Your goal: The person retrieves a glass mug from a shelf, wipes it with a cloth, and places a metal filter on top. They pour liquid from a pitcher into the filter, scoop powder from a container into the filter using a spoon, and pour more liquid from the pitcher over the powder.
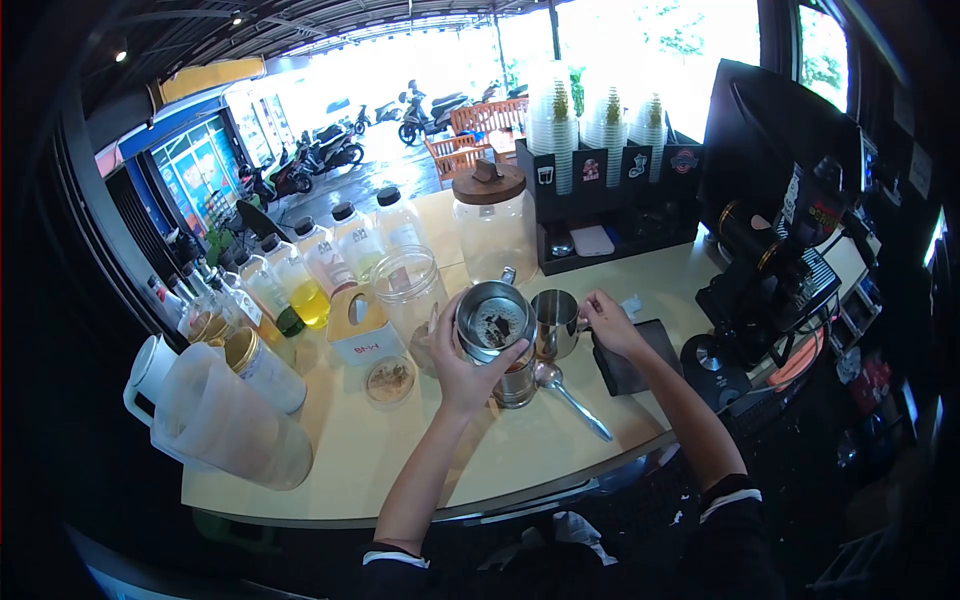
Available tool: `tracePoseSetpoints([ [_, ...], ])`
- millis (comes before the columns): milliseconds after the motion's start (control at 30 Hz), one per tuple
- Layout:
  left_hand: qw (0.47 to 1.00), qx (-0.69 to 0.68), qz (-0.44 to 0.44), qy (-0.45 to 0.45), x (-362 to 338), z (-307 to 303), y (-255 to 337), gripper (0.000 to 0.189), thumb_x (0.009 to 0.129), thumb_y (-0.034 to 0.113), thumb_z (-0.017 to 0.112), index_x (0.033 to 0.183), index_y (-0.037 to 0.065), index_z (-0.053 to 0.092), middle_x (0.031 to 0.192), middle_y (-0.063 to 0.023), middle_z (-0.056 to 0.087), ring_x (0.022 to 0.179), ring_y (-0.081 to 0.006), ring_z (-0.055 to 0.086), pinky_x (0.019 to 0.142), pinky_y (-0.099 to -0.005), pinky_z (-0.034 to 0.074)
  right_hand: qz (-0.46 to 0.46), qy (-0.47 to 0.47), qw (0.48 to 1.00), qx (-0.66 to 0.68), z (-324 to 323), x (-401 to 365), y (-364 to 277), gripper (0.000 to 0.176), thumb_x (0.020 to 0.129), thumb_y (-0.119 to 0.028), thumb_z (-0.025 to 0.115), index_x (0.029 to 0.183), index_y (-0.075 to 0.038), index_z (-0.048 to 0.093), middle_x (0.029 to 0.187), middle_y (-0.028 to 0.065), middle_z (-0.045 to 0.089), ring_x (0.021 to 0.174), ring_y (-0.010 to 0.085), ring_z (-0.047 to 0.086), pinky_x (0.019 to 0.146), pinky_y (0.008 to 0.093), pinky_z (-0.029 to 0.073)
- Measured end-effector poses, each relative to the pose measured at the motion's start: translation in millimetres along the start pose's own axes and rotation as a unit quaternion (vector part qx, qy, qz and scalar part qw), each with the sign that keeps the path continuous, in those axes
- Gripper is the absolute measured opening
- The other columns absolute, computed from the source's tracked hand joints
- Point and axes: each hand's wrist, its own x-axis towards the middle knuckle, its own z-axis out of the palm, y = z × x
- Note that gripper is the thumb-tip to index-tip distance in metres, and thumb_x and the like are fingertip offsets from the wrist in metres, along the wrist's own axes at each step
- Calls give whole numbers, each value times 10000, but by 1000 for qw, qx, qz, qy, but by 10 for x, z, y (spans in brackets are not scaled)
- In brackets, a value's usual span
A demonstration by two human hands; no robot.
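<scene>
My left hand (468, 368) is wrapped round a round metal filter cup (495, 318) with dark wet-looking bits inside and a small handle on its far side. Beneath it stands a shiny cylindrical vessel (516, 386), mostly covered by the cup and my fingers. My right hand (606, 322) grips the handle of a steel pitcher (556, 322), which is upright just right of the filter cup. A metal spoon (578, 404) lies on the counter near the vessel, its bowl toward the pitcher.
Left on the counter (400, 470) are a large plastic jug (230, 420), an open clear jar (405, 285), a tissue box (362, 335) and several bottles. Behind stands a wooden-lidded glass jar (495, 225) beside a black cup rack (620, 215). A dark mat (640, 360) and coffee grinder lie right.
</scene>
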Motion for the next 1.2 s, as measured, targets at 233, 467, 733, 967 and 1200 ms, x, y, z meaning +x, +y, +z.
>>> tracePoseSetpoints([
  [233,1000,16,-11,-2,-75,-36,-17,812,564,244,900,1239,22,506,1129,-103,593,1054,-217,566,949,-368,427,23,-1,966,258,58,12,34,196,990,-227,484,919,-47,512,756,-22,496,726,59,510,667,235,432],
  [467,999,41,-17,-6,-84,-51,16,823,556,285,900,1240,39,512,1121,-100,601,1056,-232,559,950,-381,411,-117,38,958,261,-458,221,-844,168,981,-144,501,841,-54,476,702,-37,470,638,34,457,584,198,388],
  [733,999,-7,-50,-17,-104,-23,-83,848,555,306,896,1263,51,505,1126,-93,605,1080,-245,537,982,-395,367,-163,-6,969,187,-728,319,-1700,196,921,-136,589,797,-55,460,640,-55,430,596,15,394,543,204,349],
  [967,998,5,-51,-26,-101,-39,-86,866,560,316,892,1281,59,486,1141,-84,605,1109,-244,515,1005,-398,332,-224,-10,973,48,-672,278,-2026,238,861,-135,650,791,-24,451,627,-41,376,592,36,324,516,236,309],
  [1200,998,6,-55,-31,-100,-31,-85,870,564,323,888,1287,68,477,1145,-73,606,1123,-242,503,1030,-404,284,-231,-25,972,45,-644,277,-2085,243,852,-122,658,808,-14,444,642,-21,402,606,45,364,528,234,333],
])
